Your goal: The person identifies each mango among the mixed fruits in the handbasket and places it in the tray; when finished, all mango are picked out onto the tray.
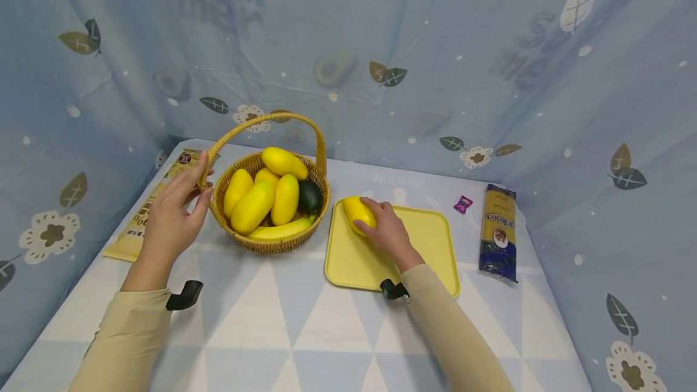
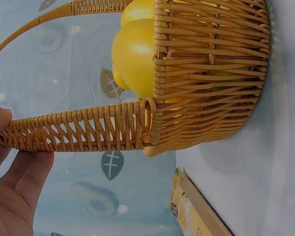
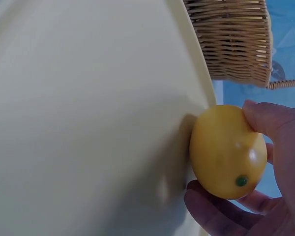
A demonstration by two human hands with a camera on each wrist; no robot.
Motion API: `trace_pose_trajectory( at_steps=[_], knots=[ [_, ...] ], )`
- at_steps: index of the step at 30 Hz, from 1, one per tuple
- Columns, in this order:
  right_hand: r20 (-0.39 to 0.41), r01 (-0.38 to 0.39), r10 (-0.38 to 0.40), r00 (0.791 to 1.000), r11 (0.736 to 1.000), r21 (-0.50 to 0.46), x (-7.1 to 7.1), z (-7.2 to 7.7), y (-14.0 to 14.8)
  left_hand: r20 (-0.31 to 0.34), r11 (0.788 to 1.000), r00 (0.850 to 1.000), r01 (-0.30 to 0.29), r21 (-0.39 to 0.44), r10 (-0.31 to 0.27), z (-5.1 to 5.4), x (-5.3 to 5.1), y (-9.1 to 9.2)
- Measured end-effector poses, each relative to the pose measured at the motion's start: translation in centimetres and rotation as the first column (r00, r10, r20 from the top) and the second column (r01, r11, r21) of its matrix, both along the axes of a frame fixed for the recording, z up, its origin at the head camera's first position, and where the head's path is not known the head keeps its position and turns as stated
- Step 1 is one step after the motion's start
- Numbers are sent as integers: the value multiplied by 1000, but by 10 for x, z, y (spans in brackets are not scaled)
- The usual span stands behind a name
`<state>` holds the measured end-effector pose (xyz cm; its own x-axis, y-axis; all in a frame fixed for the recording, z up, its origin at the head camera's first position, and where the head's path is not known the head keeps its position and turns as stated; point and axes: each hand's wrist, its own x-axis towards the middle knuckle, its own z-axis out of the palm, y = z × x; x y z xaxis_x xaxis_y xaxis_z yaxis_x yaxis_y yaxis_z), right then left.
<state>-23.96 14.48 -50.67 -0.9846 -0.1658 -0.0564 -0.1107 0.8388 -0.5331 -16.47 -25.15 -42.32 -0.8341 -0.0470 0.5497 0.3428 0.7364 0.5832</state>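
1. Yellow and smooth, a mango-shaped fruit [image 1: 356, 213] is at the far left corner of a pale yellow tray [image 1: 419, 253]; whether it touches the tray's surface I cannot tell.
2. The right hand [image 1: 388, 228] holds this fruit, thumb on one side and fingers curled round the other, parted only by the fruit's width (the right wrist view shows a small green spot on its end).
3. To the left of the tray, close beside it, stands a woven wicker basket [image 1: 272, 247] with a tall arched handle [image 1: 280, 115].
4. The left hand [image 1: 176, 213] grips one side of that handle above the rim, its thumb and fingers bent close on opposite edges of the weave.
5. Inside the basket lie five rounded yellow fruits [image 1: 253, 207], a banana [image 1: 280, 230] along the near side, and a dark green fruit [image 1: 310, 198] at the right.
6. Partly behind the left hand, a long yellow packet [image 1: 127, 247] lies on the table [image 1: 283, 325], which has a cloth patterned with triangles.
7. Right of the tray are a small purple wrapped sweet [image 1: 463, 204] and, farther right, a gold-and-blue packet [image 1: 498, 231].
8. Blue fabric [image 1: 425, 107] printed with leaves and flowers hangs around the table.
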Motion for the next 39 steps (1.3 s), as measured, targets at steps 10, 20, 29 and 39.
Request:
trace_pose_trajectory(
  at_steps=[10,20,29,39],
  knots=[
    [-21,8,-7,1000,999,51,0,1,-5,-14,1000,1000,9,3,-9,0,-1,-1],
    [-45,11,-10,999,999,38,1,3,-1,-8,1000,1000,4,1,-4,-1,-1,-1],
    [-75,-7,9,997,1000,29,1,7,1,-7,1000,1000,4,10,-4,-2,-1,-2],
    [-169,-71,71,983,997,5,3,17,-2,-7,1000,1000,0,4,0,-2,-1,-1]
  ],
)
